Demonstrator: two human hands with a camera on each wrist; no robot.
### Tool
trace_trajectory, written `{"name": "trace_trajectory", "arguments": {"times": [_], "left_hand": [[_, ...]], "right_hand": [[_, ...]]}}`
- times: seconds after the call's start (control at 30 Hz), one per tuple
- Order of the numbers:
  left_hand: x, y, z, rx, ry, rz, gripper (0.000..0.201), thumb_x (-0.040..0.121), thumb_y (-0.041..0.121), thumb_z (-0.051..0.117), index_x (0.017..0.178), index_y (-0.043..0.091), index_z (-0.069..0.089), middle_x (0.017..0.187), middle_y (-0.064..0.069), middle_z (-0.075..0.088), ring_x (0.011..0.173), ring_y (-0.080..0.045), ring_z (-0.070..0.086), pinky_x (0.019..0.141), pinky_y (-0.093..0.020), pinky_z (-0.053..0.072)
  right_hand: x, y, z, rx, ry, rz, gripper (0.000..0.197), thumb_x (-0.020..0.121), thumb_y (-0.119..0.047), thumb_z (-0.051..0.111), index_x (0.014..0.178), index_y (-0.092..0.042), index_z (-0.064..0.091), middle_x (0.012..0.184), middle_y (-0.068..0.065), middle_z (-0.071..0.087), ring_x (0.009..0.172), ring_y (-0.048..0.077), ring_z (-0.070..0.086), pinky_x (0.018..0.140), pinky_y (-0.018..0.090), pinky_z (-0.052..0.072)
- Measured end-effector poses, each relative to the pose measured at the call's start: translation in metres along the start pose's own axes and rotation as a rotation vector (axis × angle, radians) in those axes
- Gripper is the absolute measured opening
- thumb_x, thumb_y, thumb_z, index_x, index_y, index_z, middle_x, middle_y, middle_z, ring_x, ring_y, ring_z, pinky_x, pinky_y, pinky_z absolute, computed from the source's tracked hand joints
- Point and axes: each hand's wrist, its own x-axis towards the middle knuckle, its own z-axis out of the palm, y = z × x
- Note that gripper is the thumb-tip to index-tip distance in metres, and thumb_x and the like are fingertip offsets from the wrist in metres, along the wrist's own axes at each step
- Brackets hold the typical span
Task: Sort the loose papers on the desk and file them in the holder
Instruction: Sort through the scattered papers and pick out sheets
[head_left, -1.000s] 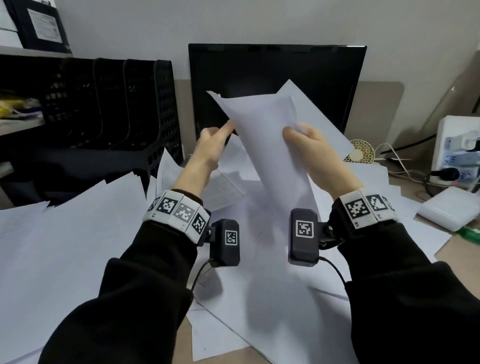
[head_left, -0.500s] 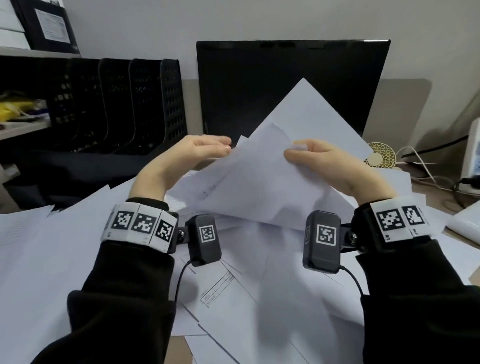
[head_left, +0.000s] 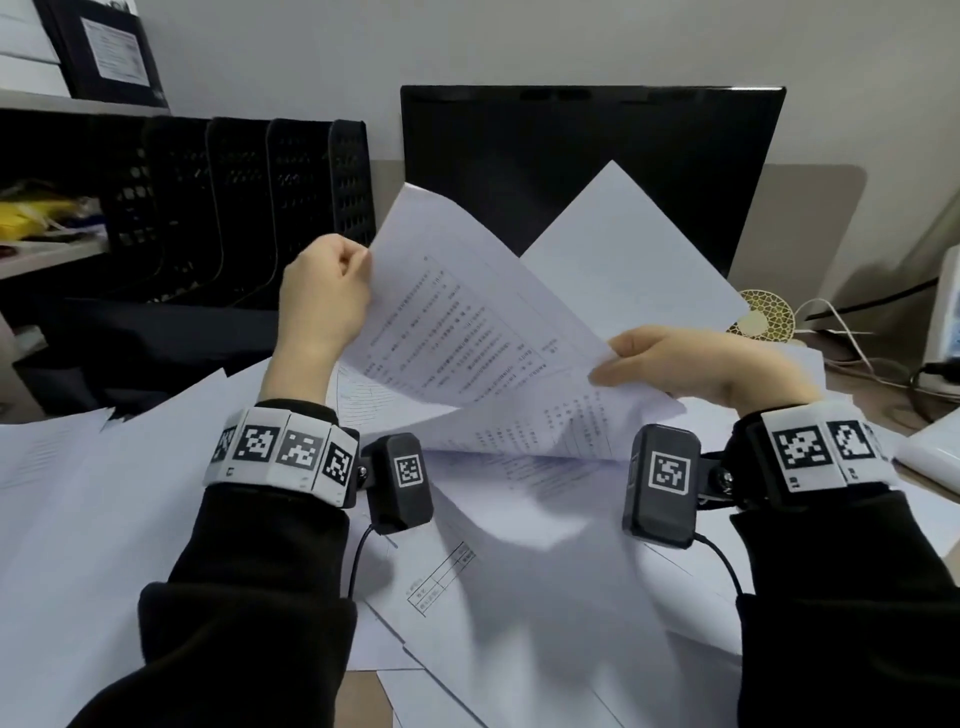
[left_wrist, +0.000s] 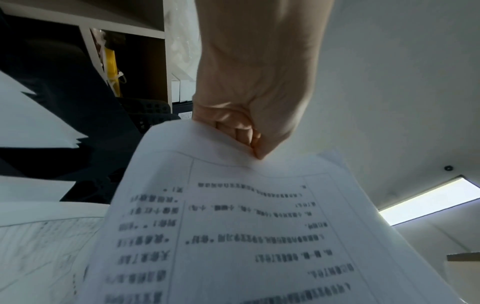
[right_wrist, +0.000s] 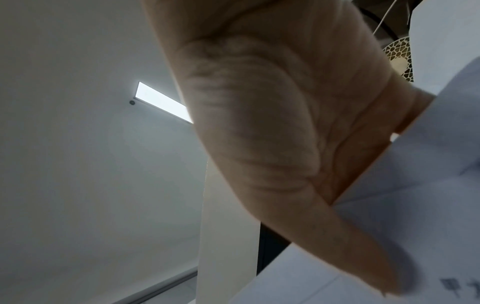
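Left hand (head_left: 322, 291) grips the far-left edge of a printed sheet (head_left: 457, 332), raised above the loose papers (head_left: 104, 493) covering the desk. Right hand (head_left: 696, 364) pinches that sheet's right edge. Holder (head_left: 291, 208) stands far left, beside the monitor (head_left: 571, 156).

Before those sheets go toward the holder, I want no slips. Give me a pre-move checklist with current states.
1. Left hand grips the printed sheet's edge: ok.
2. Right hand pinches the sheets: ok.
3. Sheets squared into one stack: not ok, they fan apart.
4. Black file holder upright at the left: ok.
5. Holder slots free: cannot tell.
6. Loose papers all gathered off the desk: not ok.
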Motion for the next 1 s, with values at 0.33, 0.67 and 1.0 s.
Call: {"name": "trace_trajectory", "arguments": {"times": [0.33, 0.67, 1.0], "left_hand": [[0.001, 0.006, -0.011, -0.103, 0.059, 0.07, 0.015, 0.098, 0.021, 0.045, 0.096, 0.016, 0.06, 0.072, 0.014, 0.051, 0.064, -0.001, 0.048, 0.06, -0.015, 0.037], [0.005, 0.007, -0.017, -0.293, 0.361, 0.013, 0.015, 0.099, 0.013, 0.039, 0.104, 0.011, 0.053, 0.081, 0.017, 0.046, 0.067, 0.012, 0.048, 0.066, -0.003, 0.038], [0.003, 0.014, -0.009, -0.44, 0.202, -0.057, 0.018, 0.093, 0.006, 0.046, 0.108, 0.013, 0.039, 0.084, 0.013, 0.052, 0.068, 0.007, 0.051, 0.061, -0.007, 0.041]], "right_hand": [[0.003, -0.005, -0.003, -0.016, 0.24, -0.145, 0.026, 0.092, -0.039, 0.048, 0.076, -0.019, 0.052, 0.075, 0.004, 0.048, 0.071, 0.018, 0.046, 0.071, 0.032, 0.036], [0.019, 0.009, -0.008, 0.332, 0.519, -0.064, 0.089, 0.083, -0.046, 0.067, 0.15, -0.019, 0.016, 0.14, 0.001, 0.043, 0.123, 0.021, 0.048, 0.096, 0.036, 0.044], [0.029, 0.011, 0.005, 0.733, 0.486, -0.289, 0.012, 0.094, -0.009, 0.055, 0.098, -0.019, 0.059, 0.084, -0.006, 0.066, 0.065, 0.003, 0.065, 0.056, 0.021, 0.052]]}}
